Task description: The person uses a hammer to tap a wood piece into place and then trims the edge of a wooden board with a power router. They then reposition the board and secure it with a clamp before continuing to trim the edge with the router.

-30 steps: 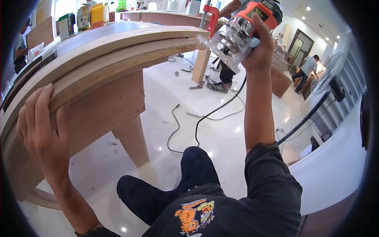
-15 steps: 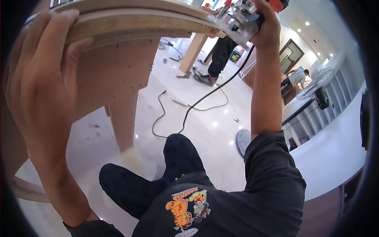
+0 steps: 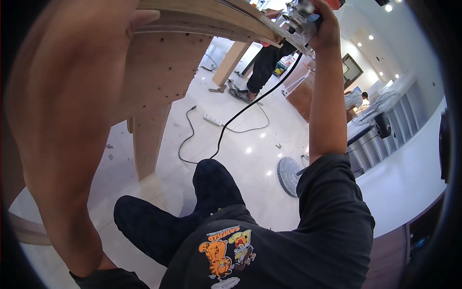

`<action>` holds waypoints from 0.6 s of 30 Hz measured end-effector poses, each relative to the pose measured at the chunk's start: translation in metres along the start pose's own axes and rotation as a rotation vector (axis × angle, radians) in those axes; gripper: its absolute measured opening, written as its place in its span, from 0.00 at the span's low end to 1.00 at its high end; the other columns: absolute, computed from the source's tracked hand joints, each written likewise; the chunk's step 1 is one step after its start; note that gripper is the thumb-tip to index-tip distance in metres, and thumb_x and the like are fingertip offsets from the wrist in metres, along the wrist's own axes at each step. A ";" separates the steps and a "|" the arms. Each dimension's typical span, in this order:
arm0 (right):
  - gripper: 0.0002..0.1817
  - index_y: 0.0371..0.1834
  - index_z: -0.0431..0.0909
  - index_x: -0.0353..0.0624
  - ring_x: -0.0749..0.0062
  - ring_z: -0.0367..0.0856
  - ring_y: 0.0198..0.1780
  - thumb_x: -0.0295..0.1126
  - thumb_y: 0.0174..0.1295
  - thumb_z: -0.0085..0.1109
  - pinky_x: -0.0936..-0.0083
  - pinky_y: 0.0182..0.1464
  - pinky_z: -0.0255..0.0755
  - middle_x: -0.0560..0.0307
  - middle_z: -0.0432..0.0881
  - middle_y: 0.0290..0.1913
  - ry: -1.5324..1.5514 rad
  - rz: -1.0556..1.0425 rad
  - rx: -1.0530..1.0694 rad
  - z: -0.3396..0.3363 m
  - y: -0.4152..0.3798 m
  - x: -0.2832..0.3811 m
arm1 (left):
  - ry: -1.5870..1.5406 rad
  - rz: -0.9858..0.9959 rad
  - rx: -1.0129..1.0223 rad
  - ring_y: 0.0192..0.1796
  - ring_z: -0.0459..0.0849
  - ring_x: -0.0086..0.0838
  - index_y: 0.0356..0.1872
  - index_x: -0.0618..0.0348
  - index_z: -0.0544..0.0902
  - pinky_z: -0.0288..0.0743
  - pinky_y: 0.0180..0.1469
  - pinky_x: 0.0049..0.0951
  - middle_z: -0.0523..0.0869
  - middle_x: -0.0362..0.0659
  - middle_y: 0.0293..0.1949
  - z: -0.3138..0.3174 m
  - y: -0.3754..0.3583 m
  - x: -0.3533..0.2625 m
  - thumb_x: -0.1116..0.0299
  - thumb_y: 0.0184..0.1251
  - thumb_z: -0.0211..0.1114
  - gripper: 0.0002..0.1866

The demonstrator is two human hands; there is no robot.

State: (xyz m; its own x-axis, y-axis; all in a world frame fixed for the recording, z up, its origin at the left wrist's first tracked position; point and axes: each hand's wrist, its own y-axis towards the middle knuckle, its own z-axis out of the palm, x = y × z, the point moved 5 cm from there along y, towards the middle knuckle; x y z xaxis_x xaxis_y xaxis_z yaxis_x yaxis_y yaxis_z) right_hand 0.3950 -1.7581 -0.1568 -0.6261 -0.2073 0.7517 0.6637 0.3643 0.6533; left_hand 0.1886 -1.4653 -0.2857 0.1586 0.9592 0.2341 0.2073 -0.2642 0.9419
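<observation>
We reach up with both arms. Our left arm [image 3: 79, 231] rises close in the foreground, and our left hand [image 3: 77, 82] looms large at the upper left, its thumb [image 3: 144, 17] pointing right; the top edge cuts off the other fingers, so we cannot tell how they close. Our right arm [image 3: 327, 106] stands nearly upright, its sleeve [image 3: 332, 192] ending near the elbow, and our right hand [image 3: 328, 29] is raised high, curled in a grip. Below, our knees [image 3: 211, 176] are apart.
</observation>
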 end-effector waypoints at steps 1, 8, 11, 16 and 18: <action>0.12 0.37 0.79 0.43 0.71 0.83 0.25 0.41 0.69 0.59 0.72 0.30 0.80 0.59 0.82 0.26 0.003 0.023 0.040 -0.003 0.002 -0.001 | 0.011 -0.002 -0.006 0.50 0.87 0.39 0.58 0.55 0.79 0.83 0.55 0.36 0.85 0.45 0.51 -0.001 -0.001 -0.004 0.78 0.67 0.64 0.18; 0.13 0.37 0.79 0.43 0.71 0.82 0.24 0.42 0.68 0.59 0.72 0.28 0.80 0.59 0.83 0.26 -0.060 -0.005 0.045 -0.007 0.004 -0.004 | 0.080 -0.025 -0.034 0.50 0.85 0.36 0.55 0.55 0.80 0.80 0.56 0.35 0.84 0.43 0.49 -0.003 0.000 -0.014 0.76 0.65 0.64 0.17; 0.15 0.39 0.79 0.42 0.68 0.84 0.25 0.43 0.67 0.60 0.71 0.30 0.81 0.54 0.85 0.29 -0.029 0.066 0.112 -0.010 0.003 -0.006 | 0.091 -0.031 -0.043 0.50 0.85 0.35 0.54 0.55 0.81 0.78 0.56 0.35 0.83 0.42 0.49 -0.005 0.000 -0.017 0.75 0.64 0.64 0.17; 0.20 0.56 0.74 0.35 0.56 0.89 0.44 0.39 0.68 0.58 0.59 0.51 0.85 0.45 0.87 0.43 -0.118 -0.012 0.045 -0.035 0.014 -0.003 | 0.105 -0.043 -0.055 0.50 0.83 0.34 0.53 0.55 0.81 0.76 0.57 0.35 0.83 0.41 0.48 -0.009 -0.003 -0.021 0.74 0.62 0.64 0.16; 0.22 0.57 0.74 0.33 0.52 0.89 0.47 0.40 0.68 0.58 0.57 0.54 0.83 0.42 0.87 0.45 -0.115 0.023 0.099 -0.031 0.013 -0.005 | 0.110 -0.045 -0.066 0.50 0.83 0.33 0.52 0.55 0.81 0.75 0.57 0.35 0.83 0.40 0.47 -0.009 -0.004 -0.019 0.73 0.61 0.64 0.16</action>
State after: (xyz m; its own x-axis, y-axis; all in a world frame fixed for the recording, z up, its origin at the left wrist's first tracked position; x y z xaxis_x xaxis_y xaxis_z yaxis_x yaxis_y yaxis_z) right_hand 0.4191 -1.7806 -0.1493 -0.6577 -0.0946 0.7473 0.6383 0.4568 0.6196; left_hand 0.1762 -1.4818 -0.2922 0.0434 0.9761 0.2129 0.1475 -0.2170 0.9650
